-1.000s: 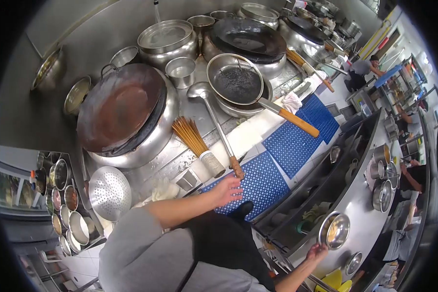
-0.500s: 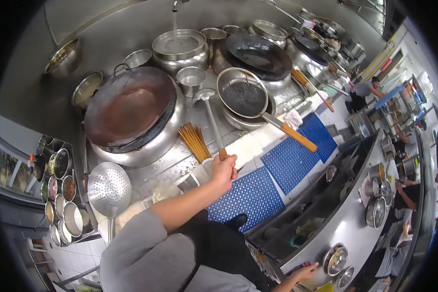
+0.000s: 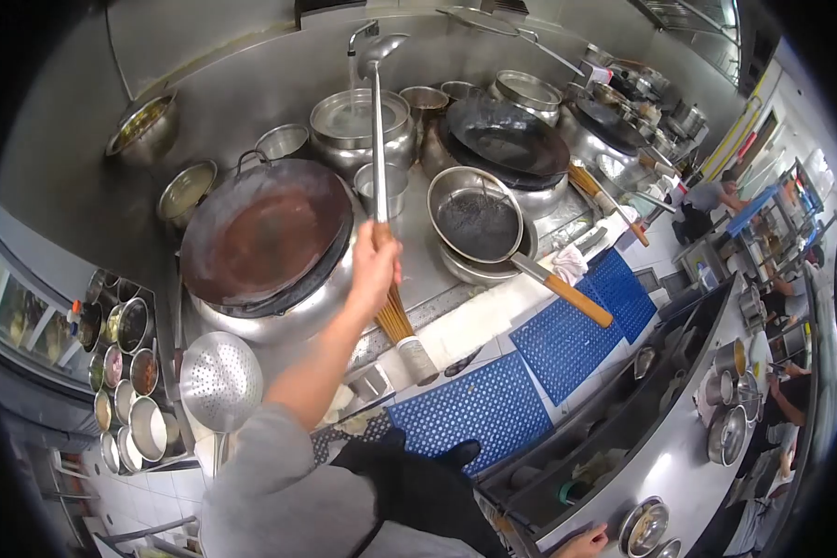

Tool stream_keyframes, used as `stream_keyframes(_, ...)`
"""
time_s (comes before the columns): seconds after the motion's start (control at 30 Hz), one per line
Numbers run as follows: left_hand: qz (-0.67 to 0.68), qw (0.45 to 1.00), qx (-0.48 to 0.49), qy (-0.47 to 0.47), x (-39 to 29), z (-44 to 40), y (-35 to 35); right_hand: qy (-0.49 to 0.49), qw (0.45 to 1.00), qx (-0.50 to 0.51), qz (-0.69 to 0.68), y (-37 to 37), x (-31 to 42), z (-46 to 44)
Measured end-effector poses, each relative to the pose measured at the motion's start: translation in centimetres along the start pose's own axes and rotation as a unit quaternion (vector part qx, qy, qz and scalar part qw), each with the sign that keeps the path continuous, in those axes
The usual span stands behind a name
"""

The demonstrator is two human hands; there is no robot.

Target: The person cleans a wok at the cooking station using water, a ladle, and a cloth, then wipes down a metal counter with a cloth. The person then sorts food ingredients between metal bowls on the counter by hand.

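Observation:
My left hand (image 3: 377,265) grips the wooden end of a ladle (image 3: 378,139). The ladle stands nearly upright in view, its bowl high beside the running faucet (image 3: 365,37). A bamboo wok brush (image 3: 395,321) lies just below this hand, bristles toward the stove. Left of the hand sits a large wok (image 3: 265,228) with a reddish-brown inside. A small metal pot (image 3: 392,191) stands partly behind the ladle handle. My right hand (image 3: 584,543) is at the edge of the steel counter (image 3: 614,456) near a bowl (image 3: 644,527), fingers stretched out, partly cut off by the frame.
A wooden-handled strainer (image 3: 477,219) rests over a pan. A perforated skimmer (image 3: 221,381) is at the left. Another wok (image 3: 507,139) sits further along the stove. Food containers (image 3: 144,372) stand at the left. Blue mats (image 3: 474,409) cover the floor. Co-workers (image 3: 707,200) are at the right.
The ladle has been raised from the stove top, its bowl moving up toward the faucet. My left hand has moved up and left with it. The view has shifted slightly.

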State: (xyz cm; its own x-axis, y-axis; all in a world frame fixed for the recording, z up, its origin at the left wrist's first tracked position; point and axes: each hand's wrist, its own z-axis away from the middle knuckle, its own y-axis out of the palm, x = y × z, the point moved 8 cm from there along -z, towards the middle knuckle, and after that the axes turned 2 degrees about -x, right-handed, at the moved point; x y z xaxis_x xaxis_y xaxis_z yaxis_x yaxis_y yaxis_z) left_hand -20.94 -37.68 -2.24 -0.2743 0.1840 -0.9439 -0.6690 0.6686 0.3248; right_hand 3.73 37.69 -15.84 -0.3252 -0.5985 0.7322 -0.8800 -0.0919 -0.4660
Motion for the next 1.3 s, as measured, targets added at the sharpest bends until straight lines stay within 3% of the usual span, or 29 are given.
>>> stream_keyframes(0.23, 0.068, 0.996, 0.030, -0.054, -1.4, -3.6, 2.1, 0.019, 0.999, 0.015, 0.033, 0.0, -0.4, 0.1)
stream_keyframes(0.53, 0.088, 0.995, 0.038, -0.037, -1.3, -6.5, 2.3, 0.012, 0.998, -0.001, 0.067, -0.3, 1.8, 0.1)
stream_keyframes(0.73, -0.004, 1.000, 0.021, -0.011, -4.8, -21.5, 2.3, 0.010, 0.999, -0.005, 0.048, -0.1, -0.1, 0.1)
stream_keyframes(0.8, -0.046, 0.998, -0.032, -0.005, -6.0, -26.2, 0.9, 0.026, 0.999, 0.005, 0.047, -0.1, 0.3, 0.1)
stream_keyframes(0.87, -0.101, 0.993, -0.064, 0.008, -7.4, -28.7, 0.1, 0.036, 0.989, 0.035, 0.138, -0.7, 3.5, 0.7)
stream_keyframes(1.0, -0.036, 0.999, -0.033, 0.020, -6.3, -25.0, 2.5, 0.038, 0.979, 0.079, 0.182, -0.3, 3.6, 0.5)
stream_keyframes(1.2, 0.097, 0.995, -0.012, 0.030, -1.5, -8.0, 4.3, 0.010, 0.995, 0.058, 0.086, 0.7, -0.2, 0.2)
stream_keyframes(1.3, 0.149, 0.989, 0.006, 0.022, -2.7, -7.6, 4.9, 0.007, 0.992, 0.049, 0.117, 0.5, 0.3, -0.3)
